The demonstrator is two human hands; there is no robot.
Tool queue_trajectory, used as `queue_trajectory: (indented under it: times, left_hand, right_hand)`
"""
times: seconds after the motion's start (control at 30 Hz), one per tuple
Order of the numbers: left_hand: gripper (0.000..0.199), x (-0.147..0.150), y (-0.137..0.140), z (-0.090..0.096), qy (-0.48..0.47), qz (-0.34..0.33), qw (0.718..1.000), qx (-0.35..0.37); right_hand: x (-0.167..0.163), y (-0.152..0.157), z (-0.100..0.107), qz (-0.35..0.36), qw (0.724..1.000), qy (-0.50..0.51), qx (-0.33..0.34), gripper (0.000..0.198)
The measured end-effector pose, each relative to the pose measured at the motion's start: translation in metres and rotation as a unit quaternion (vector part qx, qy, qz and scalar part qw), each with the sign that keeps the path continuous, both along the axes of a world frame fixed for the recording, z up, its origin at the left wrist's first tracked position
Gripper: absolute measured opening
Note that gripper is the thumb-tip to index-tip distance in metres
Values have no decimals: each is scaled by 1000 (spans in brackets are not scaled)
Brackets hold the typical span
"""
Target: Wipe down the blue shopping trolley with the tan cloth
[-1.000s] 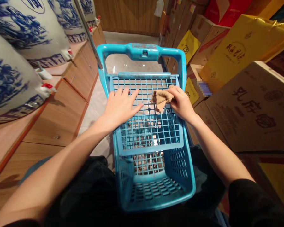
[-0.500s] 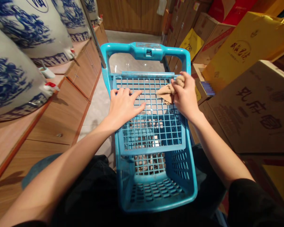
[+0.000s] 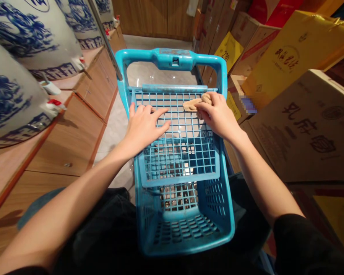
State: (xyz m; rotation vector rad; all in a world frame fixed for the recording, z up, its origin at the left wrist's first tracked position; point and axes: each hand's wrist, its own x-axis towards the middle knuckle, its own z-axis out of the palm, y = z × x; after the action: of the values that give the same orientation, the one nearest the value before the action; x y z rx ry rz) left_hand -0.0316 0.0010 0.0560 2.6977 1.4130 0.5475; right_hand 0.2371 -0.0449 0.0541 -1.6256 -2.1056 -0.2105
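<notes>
Since one second ago, the right hand (image 3: 222, 116) has moved a little upward with the brown cloth (image 3: 191, 105), and both are now nearer to the top edge of the mesh flap (image 3: 180, 180). The cloth, which hung down loosely then, is now gathered narrower. The left hand (image 3: 141, 124) stays at almost the same place.

From the head view, the right hand is closed on the cloth, with the thumb and fingers pinching it. The cloth is at the upper right corner of the flap, just below the hinge bar (image 3: 174, 88), and its loose end points to the left. The left hand holds nothing: it lies with spread fingers on the upper left part of the flap, and the wrist crosses the left edge.

This flap covers the upper part of the blue basket (image 3: 189, 248), and the lower part is uncovered. The handle (image 3: 160, 57) makes a loop beyond the hinge bar. The basket is between the person's legs.

To the left, patterned jars (image 3: 5, 91) stand on wooden cabinets (image 3: 57, 141). To the right are a cardboard box (image 3: 304, 126) and, behind it, a yellow bag (image 3: 289, 61).
</notes>
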Motion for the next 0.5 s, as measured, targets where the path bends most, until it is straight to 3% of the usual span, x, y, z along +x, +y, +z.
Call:
queue_trajectory:
  times: [0.07, 0.17, 0.27, 0.5]
  left_hand:
    - [51, 1, -1, 0, 1, -1, 1000, 2]
    - [49, 0, -1, -1, -1, -3, 1000, 10]
    - [47, -2, 0, -2, -2, -3, 1000, 13]
    - [48, -3, 1, -3, -1, -10, 1000, 7]
  right_hand:
    - [-14, -4, -3, 8, 1000, -10, -11, 33]
    - [-40, -17, -9, 82, 996, -30, -25, 41]
    - [-43, -17, -12, 129, 990, -36, -37, 42]
    - [6, 18, -8, 34, 999, 21, 3, 34]
